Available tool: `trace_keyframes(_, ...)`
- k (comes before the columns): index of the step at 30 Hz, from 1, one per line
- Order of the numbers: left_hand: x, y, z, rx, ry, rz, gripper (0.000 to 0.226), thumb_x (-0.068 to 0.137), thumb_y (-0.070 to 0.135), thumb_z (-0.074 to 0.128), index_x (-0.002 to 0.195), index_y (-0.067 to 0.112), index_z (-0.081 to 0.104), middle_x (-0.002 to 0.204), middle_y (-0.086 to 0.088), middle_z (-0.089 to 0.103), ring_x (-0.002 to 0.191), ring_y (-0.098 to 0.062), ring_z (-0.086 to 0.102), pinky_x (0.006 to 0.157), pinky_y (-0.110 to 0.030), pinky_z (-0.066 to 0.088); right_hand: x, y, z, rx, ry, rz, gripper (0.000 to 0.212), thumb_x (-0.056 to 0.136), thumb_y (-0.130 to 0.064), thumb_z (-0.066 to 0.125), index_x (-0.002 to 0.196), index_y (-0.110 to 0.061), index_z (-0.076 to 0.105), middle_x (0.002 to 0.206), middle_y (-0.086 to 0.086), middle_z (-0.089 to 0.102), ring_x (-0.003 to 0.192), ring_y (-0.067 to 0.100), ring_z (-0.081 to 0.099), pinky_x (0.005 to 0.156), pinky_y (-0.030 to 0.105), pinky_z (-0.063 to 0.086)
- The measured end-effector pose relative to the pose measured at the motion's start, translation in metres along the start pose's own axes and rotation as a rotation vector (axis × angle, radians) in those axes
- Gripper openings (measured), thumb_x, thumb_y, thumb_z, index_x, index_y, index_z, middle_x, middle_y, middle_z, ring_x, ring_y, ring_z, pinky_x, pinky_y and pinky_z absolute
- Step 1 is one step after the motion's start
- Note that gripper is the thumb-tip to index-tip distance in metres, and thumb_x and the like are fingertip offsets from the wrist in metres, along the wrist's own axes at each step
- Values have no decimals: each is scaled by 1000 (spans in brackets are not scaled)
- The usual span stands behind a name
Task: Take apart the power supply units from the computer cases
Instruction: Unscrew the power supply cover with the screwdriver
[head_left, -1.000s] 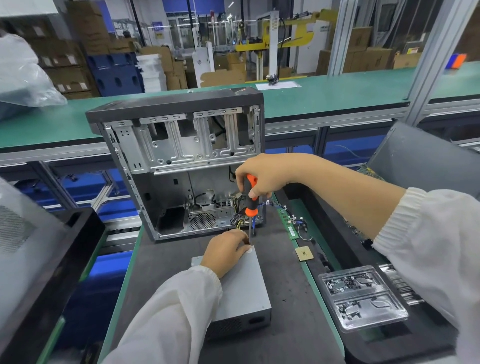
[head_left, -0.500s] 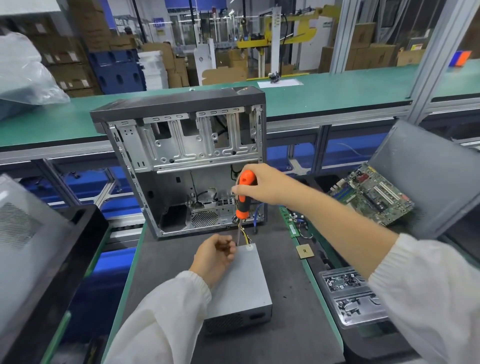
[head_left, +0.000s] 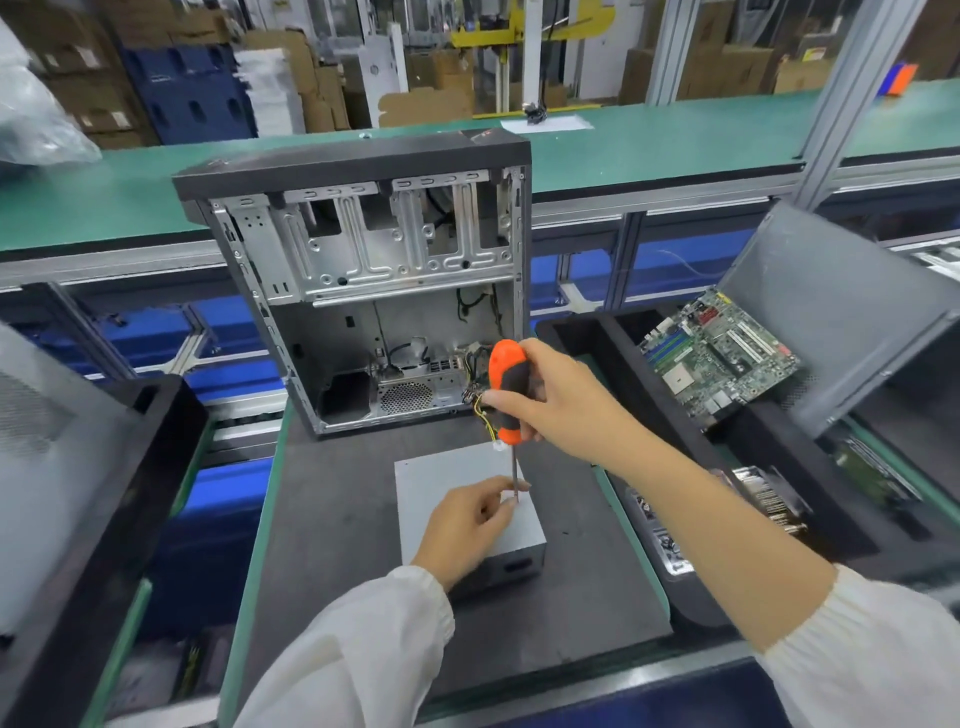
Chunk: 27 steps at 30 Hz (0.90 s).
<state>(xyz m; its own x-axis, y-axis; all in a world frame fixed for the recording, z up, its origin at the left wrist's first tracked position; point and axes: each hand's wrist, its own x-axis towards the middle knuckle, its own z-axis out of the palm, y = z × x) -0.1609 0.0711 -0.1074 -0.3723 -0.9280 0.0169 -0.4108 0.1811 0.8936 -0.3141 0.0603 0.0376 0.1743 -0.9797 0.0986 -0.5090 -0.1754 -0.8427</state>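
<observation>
The power supply unit (head_left: 457, 483) lies flat on the dark tabletop (head_left: 332, 545), just in front of the opened computer case (head_left: 363, 291). The right hand (head_left: 561, 405) grips an orange-and-black screwdriver (head_left: 506, 397) upright (tip down on the unit's top). The left hand (head_left: 467, 525) pinches the shaft near the tip.

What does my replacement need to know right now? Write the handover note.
Right hand: gripping the orange screwdriver upright, tip down on the power supply.
Left hand: fingers pinched around the shaft near the tip, steadying it on the top of the box.
Power supply: out of the computer case, lying on the grey mat in front of it; its wires still run into the case.
Done: unit lifted out.
Left: finish the screw, free the wires.
</observation>
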Motion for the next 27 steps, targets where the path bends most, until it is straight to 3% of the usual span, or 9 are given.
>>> trace_keyframes(3,-2,-2,-1,56,-56,-18,28,93,11,54,102,27,76,90,13,74,72,-12,55,74,-30,47,-15,-1,6,-76,60,-30,33,92,-35,61,100,-7,45,78,13,59,48,5,57,47,15,46)
trace_keyframes(5,-2,1,-2,124,-102,-28,33,90,9,55,102,31,76,89,5,75,68,-13,50,69,-31,44,-24,-1,7,-157,62,-20,35,94,-39,57,102,-9,41,75,12,63,56,13,64,53,26,52)
trace_keyframes(8,-2,3,-4,121,-118,-24,34,87,5,58,102,29,77,87,15,73,73,-18,61,75,-33,50,-32,1,7,-220,77,-15,34,95,-40,53,103,-11,36,75,11,64,61,22,66,64,42,55)
trace_keyframes(10,-3,2,-5,90,-111,-8,27,87,6,63,101,25,78,91,10,75,75,-20,62,76,-34,51,-35,2,6,-255,97,-20,33,96,-38,53,103,-12,35,71,8,62,61,24,63,66,46,54)
trace_keyframes(12,-4,0,-5,92,-112,22,23,86,9,66,97,25,78,83,5,74,61,-13,49,66,-30,44,-39,3,5,-261,106,-20,32,96,-38,53,102,-11,35,68,4,58,61,23,62,65,46,54)
trace_keyframes(16,-4,0,-6,80,-123,40,19,82,12,70,89,28,79,70,3,66,57,-9,39,61,-27,35,-47,5,3,-268,117,-13,31,96,-37,52,100,-14,31,67,0,56,58,22,63,61,41,55)
trace_keyframes(21,-4,3,-7,105,-132,46,19,82,11,71,89,28,79,74,-13,64,58,-11,35,63,-29,35,-50,8,4,-257,123,-8,29,96,-38,52,100,-17,31,67,-2,56,53,17,62,56,32,55)
trace_keyframes(27,-5,5,-9,110,-148,45,20,83,8,69,92,23,79,76,-18,63,58,-11,34,62,-27,34,-52,11,4,-190,122,-10,28,96,-37,53,102,-17,34,67,-2,57,47,5,58,49,21,53)
